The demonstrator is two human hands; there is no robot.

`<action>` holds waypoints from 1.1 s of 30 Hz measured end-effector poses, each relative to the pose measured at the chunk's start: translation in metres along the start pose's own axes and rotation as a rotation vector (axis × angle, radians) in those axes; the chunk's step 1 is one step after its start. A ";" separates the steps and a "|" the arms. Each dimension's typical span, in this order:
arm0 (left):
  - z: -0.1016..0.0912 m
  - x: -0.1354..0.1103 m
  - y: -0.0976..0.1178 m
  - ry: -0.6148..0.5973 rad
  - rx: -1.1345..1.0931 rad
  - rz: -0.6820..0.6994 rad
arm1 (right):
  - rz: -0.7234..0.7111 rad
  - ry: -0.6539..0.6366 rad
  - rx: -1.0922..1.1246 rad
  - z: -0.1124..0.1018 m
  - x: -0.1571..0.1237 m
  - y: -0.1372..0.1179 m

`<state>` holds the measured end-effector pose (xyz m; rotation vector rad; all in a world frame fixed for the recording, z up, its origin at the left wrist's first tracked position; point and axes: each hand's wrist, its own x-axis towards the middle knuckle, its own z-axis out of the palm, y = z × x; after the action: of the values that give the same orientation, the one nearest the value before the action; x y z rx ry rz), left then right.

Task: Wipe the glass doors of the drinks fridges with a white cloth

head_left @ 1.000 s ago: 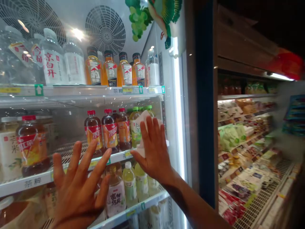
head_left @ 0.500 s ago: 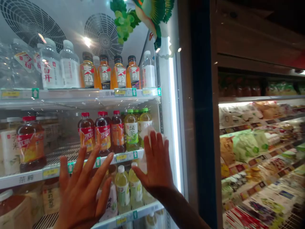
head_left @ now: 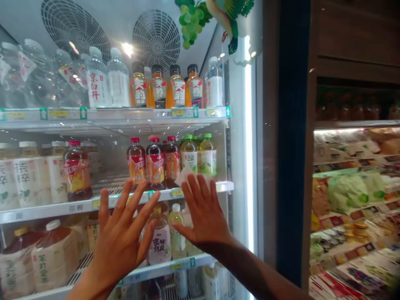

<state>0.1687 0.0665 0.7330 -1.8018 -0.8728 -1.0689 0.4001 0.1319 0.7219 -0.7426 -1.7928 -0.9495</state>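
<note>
A glass pane fronts a lit drinks cooler, with a grape and bird decal [head_left: 190,25] at its top. My right hand [head_left: 203,212] lies flat over a thin white tissue [head_left: 185,176], pressing it against the glass before the green tea bottles [head_left: 189,155]. The tissue's edge shows past the fingertips; the rest is hidden behind the hand. To the left, my left hand [head_left: 123,233] is open with fingers spread and nothing in it. It is up at the glass, below the red-capped tea bottles [head_left: 136,160]; whether the palm touches cannot be told.
Inside the cooler stand clear water bottles [head_left: 97,79], orange drink bottles [head_left: 177,87] and large tea jugs [head_left: 54,256]. A bright light strip [head_left: 248,166] runs down the right side, beside a dark pillar [head_left: 292,146]. Farther right are shelves of packaged food [head_left: 346,191].
The view has swung left, so the shelves sit farther right in it. My right hand and the tissue have shifted left across the glass relative to the bottles. My left hand stays spread.
</note>
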 end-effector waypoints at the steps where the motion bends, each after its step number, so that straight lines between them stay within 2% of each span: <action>1: -0.006 0.000 -0.010 -0.006 0.017 0.026 | -0.053 -0.013 -0.010 0.003 0.002 -0.001; 3: -0.020 0.006 -0.033 -0.016 0.054 0.083 | -0.099 -0.007 -0.054 0.005 0.028 0.007; 6: -0.048 0.024 -0.070 -0.021 0.116 0.147 | -0.057 0.075 -0.101 0.002 0.096 0.023; 8: -0.065 0.033 -0.092 -0.011 0.152 0.171 | -0.027 0.125 -0.104 0.002 0.126 0.015; 10: -0.078 0.035 -0.112 -0.004 0.189 0.195 | -0.068 0.125 -0.086 0.008 0.129 -0.011; 13: -0.094 0.031 -0.144 0.004 0.252 0.217 | -0.292 0.032 -0.059 0.024 0.116 -0.057; 14: -0.098 0.030 -0.155 0.005 0.269 0.217 | -0.367 0.004 -0.058 0.028 0.119 -0.067; 16: -0.107 0.029 -0.178 0.006 0.283 0.216 | -0.436 -0.008 -0.072 0.033 0.145 -0.077; 20: -0.121 0.027 -0.217 0.026 0.274 0.182 | -0.311 0.066 -0.116 0.034 0.224 -0.087; 21: -0.124 0.023 -0.225 0.028 0.270 0.165 | -0.286 0.075 -0.122 0.035 0.233 -0.096; 23: -0.130 0.014 -0.238 0.035 0.254 0.133 | -0.315 0.047 -0.111 0.041 0.233 -0.121; 26: -0.141 -0.004 -0.257 0.045 0.243 0.134 | -0.520 -0.079 -0.072 0.052 0.221 -0.161; 28: -0.149 -0.013 -0.268 0.049 0.250 0.140 | -0.579 -0.115 -0.077 0.057 0.234 -0.178; 33: -0.169 -0.031 -0.290 0.063 0.267 0.083 | -0.356 0.010 -0.139 0.070 0.306 -0.214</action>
<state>-0.1471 0.0255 0.8420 -1.5602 -0.8522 -0.9056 0.0811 0.1047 0.9265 -0.5088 -1.9000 -1.3198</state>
